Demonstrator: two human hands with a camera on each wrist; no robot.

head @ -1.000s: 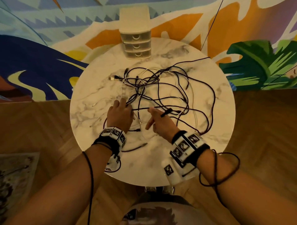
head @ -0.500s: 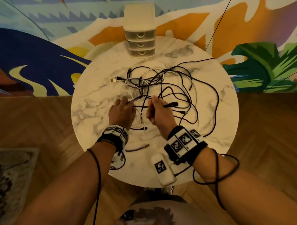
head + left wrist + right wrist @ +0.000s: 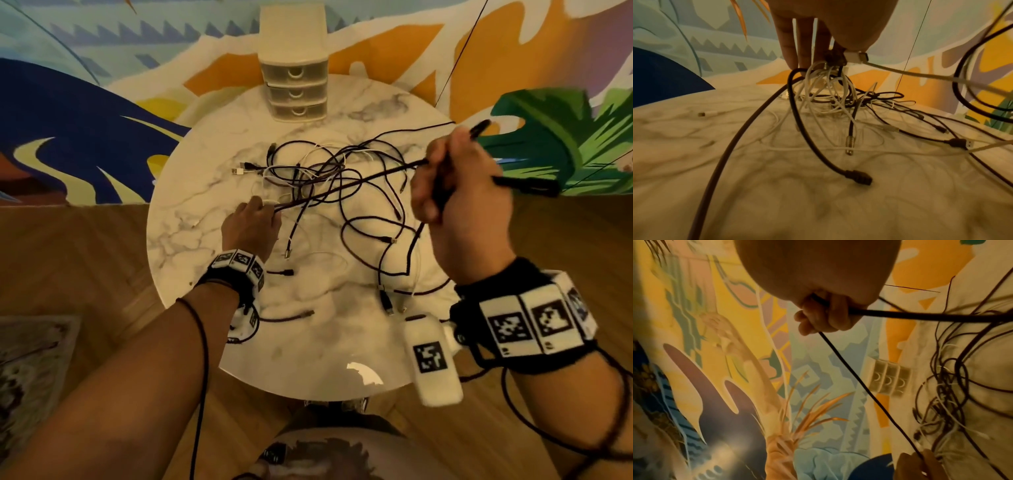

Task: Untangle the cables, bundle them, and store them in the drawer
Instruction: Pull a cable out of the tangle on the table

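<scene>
A tangle of black and white cables lies in the middle of a round marble table. My left hand is low at the tangle's left edge, thumb and fingers pinching a bunch of cables by a pale plug. My right hand is raised over the table's right side, fist curled round a black cable. A black strand runs taut between the two hands. The small drawer unit stands at the table's far edge, all three drawers closed.
Loose cable ends and plugs lie scattered over the near half of the table. A painted wall hanging rises behind the table, wooden floor around it. A thin dark line hangs down the wall at right.
My right hand has risen and swung out to the right, drawing the black cable taut out of the tangle. My left hand has stayed low on the cables, shifted slightly forward.
</scene>
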